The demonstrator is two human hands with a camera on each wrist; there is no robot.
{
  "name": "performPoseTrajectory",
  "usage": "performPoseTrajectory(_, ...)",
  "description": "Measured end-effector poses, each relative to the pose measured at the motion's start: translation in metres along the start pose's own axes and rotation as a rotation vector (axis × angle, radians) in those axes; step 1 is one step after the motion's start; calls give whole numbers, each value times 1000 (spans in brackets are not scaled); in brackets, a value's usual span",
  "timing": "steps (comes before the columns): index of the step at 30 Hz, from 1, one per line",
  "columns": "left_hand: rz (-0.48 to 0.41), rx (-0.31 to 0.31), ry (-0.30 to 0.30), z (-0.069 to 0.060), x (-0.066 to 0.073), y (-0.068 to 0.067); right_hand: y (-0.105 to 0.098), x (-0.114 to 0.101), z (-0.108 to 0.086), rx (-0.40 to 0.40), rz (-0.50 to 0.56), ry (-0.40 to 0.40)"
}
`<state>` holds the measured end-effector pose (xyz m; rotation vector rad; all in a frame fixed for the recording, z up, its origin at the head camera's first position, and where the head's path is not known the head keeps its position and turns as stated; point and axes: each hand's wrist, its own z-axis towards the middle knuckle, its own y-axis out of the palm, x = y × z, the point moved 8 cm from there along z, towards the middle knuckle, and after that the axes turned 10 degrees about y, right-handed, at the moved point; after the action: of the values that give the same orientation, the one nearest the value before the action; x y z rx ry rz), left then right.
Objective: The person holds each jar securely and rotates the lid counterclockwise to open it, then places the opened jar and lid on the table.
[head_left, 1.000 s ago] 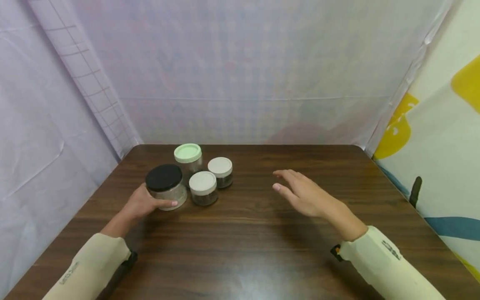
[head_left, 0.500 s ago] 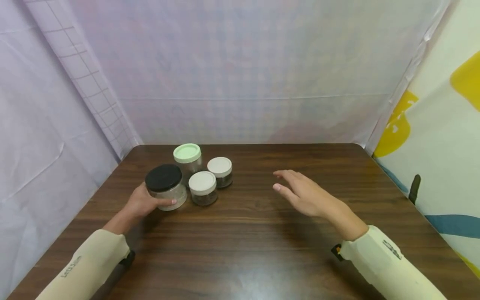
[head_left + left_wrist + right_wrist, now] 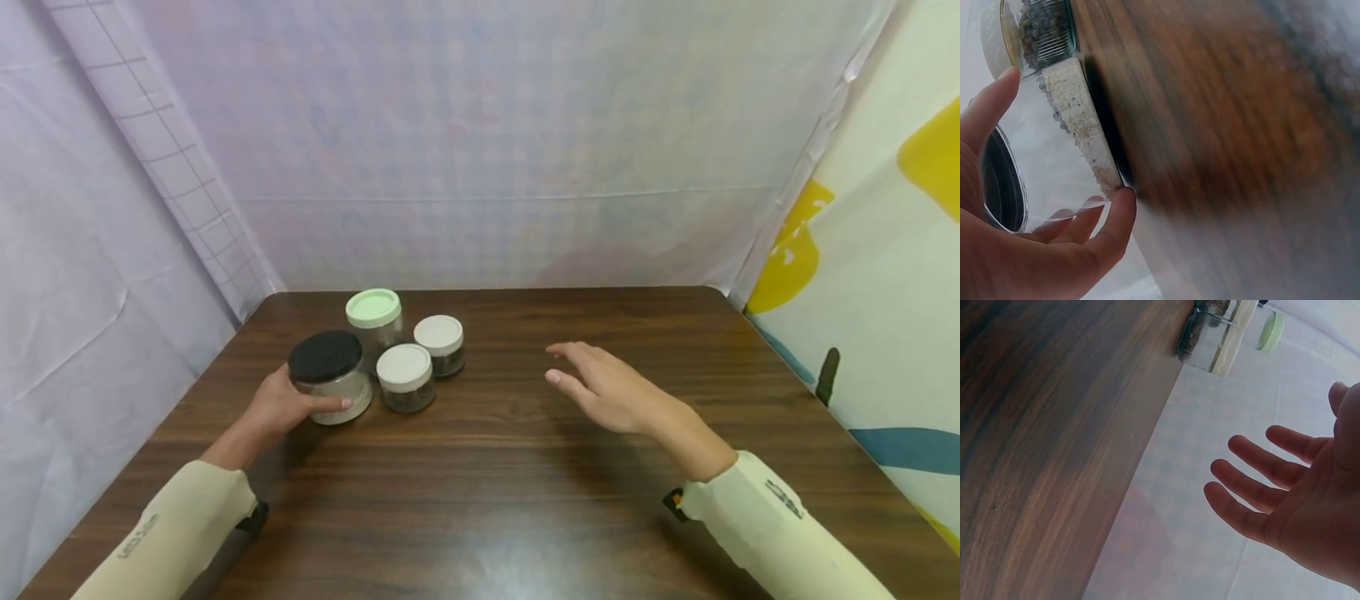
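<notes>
Left hand (image 3: pixel 279 406) grips black-lidded jar (image 3: pixel 332 372) | right hand (image 3: pixel 611 388) free, fingers extended | two white-lidded jars (image 3: pixel 406 380) beside, green-lidded jar (image 3: pixel 375 320) behind

Table (image 3: pixel 495 475): dark wood grain, glossy near the front. Left of centre, upright: green-lidded jar (image 3: pixel 375 318); nearer white-lidded jar (image 3: pixel 406 379); farther white-lidded jar (image 3: pixel 440 343). Rear sheet (image 3: pixel 480 117): pale, faintly checked. Left sheet (image 3: pixel 75 267): white, wrinkled; gridded strip (image 3: pixel 172 158) alongside. Right sheet (image 3: pixel 885 333): pale, yellow and blue patches.
</notes>
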<state>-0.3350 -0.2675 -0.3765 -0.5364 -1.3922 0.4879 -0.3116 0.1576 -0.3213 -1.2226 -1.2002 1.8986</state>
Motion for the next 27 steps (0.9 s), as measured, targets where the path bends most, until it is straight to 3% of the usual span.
performPoseTrajectory(4, -19, 19, -18, -2, -3, -2, 1, 0, 0, -5, 0, 3)
performPoseTrajectory(8, -41, 77, 2, -4, -2, -7, 2, 0, 0, -4, -2, -2)
performPoseTrajectory(11, -53, 123, 20, -5, 4, -12, 2, 1, 0, -5, -3, -3)
performPoseTrajectory(17, 6, 203, 45, -7, 20, -26, 3, 1, 0, -9, -4, 4)
performPoseTrajectory(27, -6, 187, 115, -15, 48, -27, 4, 2, 1, -14, -2, 11)
